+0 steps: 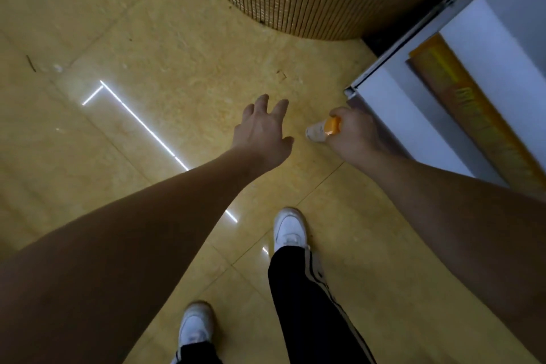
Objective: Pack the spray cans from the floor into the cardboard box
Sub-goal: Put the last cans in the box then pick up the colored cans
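Progress looked partial: left of the white shelf unit (413,115), the left hand (261,127) hung with fingers spread and empty, the right hand (353,133) gripped one spray can (323,128) just beside it, no cardboard box showed, above glossy yellow floor (147,38).

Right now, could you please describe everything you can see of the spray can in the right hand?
The spray can is mostly hidden inside the closed right hand. What shows is an orange section beside the fingers and a pale, whitish end sticking out to the left. It is blurred, so no label can be read. It is tilted, held above the yellow tiled floor, close to the white shelf unit's corner. Only the right hand touches it.
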{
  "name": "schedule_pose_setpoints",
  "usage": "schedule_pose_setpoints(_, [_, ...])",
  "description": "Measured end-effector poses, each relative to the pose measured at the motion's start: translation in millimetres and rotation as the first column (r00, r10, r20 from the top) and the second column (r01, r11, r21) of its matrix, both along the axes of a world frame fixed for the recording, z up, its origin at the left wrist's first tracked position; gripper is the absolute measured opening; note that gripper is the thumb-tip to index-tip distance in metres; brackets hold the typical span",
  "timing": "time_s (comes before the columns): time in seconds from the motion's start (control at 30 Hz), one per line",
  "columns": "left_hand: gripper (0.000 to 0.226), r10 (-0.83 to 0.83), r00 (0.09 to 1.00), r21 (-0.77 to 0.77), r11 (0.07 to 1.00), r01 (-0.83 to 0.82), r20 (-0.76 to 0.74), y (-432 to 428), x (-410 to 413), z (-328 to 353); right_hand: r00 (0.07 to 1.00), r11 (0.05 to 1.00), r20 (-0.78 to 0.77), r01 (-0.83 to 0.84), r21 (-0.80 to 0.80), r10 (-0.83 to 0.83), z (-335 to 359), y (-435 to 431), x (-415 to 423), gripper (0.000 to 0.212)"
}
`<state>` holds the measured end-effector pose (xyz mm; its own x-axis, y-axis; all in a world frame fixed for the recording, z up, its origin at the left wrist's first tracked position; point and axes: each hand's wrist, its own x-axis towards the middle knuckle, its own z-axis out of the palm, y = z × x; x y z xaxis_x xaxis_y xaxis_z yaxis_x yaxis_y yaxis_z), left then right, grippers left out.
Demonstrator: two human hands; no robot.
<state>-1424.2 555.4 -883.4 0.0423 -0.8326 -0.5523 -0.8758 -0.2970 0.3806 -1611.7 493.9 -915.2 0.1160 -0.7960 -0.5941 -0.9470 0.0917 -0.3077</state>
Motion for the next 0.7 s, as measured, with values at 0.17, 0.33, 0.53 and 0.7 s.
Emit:
schedule_pose_setpoints(0.17, [0.078, -0.019, 1.0, -0.004, 1.0, 0.019, 0.011, 5, 5, 68, 0.998, 0.999, 0.063, 0.026, -0.048, -0.023, 80, 18, 5, 0.055])
schedule_pose_setpoints(0.33, [0.076, -0.114, 0.992, -0.099, 0.988, 0.119, 0.059, 22, 19, 184, 0.998, 0.994, 0.063, -0.013, -0.11, 0.02, 204, 45, 12, 0.06])
schedule_pose_setpoints(0.53, [0.076, -0.227, 0.968, -0.307, 0.918, 0.25, 0.109, 41, 25, 369, 0.999, 0.983, 0.045, -0.002, -0.186, 0.01, 412, 88, 8, 0.051])
schedule_pose_setpoints(0.7, [0.069, -0.402, 0.909, -0.517, 0.759, 0.396, 0.105, 83, -6, 568, 0.986, 0.971, 0.128, 0.134, -0.197, -0.11, 607, 154, -23, 0.038])
